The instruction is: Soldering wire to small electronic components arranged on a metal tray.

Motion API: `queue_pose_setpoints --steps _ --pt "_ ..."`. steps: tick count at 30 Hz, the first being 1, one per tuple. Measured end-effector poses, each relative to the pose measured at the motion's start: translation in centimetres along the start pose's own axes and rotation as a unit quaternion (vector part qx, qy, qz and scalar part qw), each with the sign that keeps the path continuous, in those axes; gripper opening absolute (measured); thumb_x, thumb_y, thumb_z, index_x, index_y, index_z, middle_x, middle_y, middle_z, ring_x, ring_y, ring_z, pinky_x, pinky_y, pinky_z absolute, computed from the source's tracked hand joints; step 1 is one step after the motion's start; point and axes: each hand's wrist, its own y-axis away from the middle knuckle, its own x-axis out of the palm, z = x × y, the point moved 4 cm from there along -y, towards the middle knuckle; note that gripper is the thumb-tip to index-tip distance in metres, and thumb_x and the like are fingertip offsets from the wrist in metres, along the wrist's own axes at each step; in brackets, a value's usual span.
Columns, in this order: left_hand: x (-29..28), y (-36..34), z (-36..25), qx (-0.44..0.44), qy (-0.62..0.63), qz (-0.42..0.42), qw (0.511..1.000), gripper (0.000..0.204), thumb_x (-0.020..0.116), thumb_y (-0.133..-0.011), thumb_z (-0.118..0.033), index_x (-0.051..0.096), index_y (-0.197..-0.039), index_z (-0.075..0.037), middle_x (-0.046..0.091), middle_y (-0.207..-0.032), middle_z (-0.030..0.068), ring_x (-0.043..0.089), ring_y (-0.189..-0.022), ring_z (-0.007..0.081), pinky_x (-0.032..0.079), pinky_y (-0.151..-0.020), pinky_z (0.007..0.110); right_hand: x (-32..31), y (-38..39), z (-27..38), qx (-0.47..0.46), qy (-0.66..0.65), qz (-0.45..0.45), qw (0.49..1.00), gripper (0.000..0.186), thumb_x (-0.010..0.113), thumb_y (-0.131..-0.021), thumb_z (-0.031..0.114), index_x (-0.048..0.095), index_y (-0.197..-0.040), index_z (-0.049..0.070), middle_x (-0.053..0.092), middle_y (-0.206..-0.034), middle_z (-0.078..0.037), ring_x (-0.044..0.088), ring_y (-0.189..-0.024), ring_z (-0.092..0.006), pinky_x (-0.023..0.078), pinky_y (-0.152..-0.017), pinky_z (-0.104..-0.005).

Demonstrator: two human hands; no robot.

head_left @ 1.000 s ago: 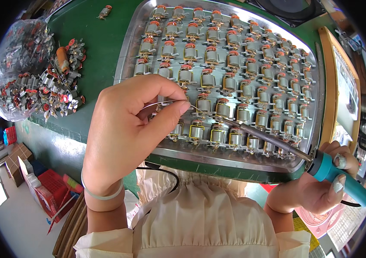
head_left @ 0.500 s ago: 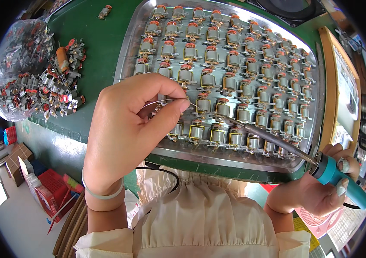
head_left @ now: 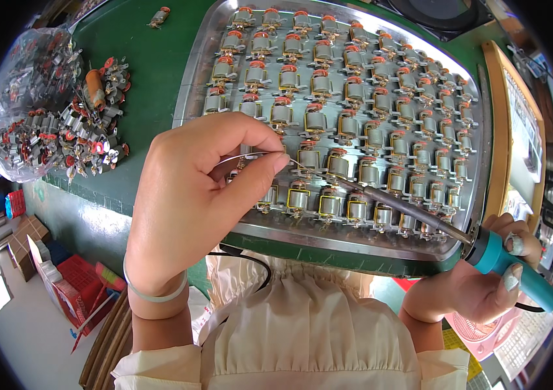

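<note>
Between the thumb and forefinger of my left hand (head_left: 188, 188) is a thin strand of solder wire (head_left: 244, 156), its free end reaching toward the parts. My right hand (head_left: 494, 273) is wrapped round the teal handle of a soldering iron (head_left: 413, 209). The iron's tip meets the wire's end, or nearly so, at one small electrical component (head_left: 337, 164) in the lower rows. Many such components, grey and cylindrical with orange-red tops, stand in rows on a metal tray (head_left: 328, 242). My left hand covers several at the tray's left side.
A clear plastic bag (head_left: 10, 130) with a heap of loose components lies on the green table (head_left: 149, 71) at left, an orange cylinder (head_left: 95, 88) on top. One single component (head_left: 159, 17) lies behind. A wooden frame (head_left: 494, 130) stands right of the tray.
Both hands are almost where they were. The iron has shifted very slightly left, and the left fingertips with the wire have moved a touch lower and right.
</note>
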Motion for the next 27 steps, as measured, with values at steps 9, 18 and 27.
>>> queue_pose_setpoints --steps 9,18,27 --pt "-1.4 0.2 0.0 -0.023 -0.001 -0.016 1.0 0.007 0.06 -0.069 -0.001 0.056 -0.075 0.0 0.039 -0.054 -0.0075 0.022 -0.046 -0.0009 0.015 -0.042 0.016 -0.6 0.3 0.6 -0.02 -0.005 -0.037 0.999 0.028 0.047 -0.076 0.025 0.041 -0.083 -0.001 0.036 -0.066 -0.009 0.033 -0.056 -0.0154 0.025 -0.05 -0.0276" --pt "-2.7 0.5 0.8 -0.063 0.022 -0.008 0.998 0.006 0.059 -0.069 0.0 0.055 -0.072 0.003 0.048 -0.06 -0.0034 0.031 -0.047 -0.0007 0.022 -0.041 0.015 1.7 0.4 0.6 -0.001 -0.021 0.019 1.0 0.026 0.041 -0.074 0.021 0.041 -0.08 -0.004 0.033 -0.063 -0.01 0.029 -0.058 -0.0163 0.022 -0.055 -0.0299" --pt "-2.0 0.3 1.7 0.008 0.009 -0.011 1.0 0.006 0.06 -0.069 0.0 0.056 -0.074 -0.001 0.041 -0.055 -0.0073 0.025 -0.046 -0.0015 0.017 -0.04 0.016 2.2 0.1 0.3 -0.023 0.002 -0.02 1.0 0.028 0.047 -0.075 0.023 0.043 -0.081 -0.003 0.039 -0.065 -0.01 0.034 -0.05 -0.0147 0.027 -0.046 -0.0266"
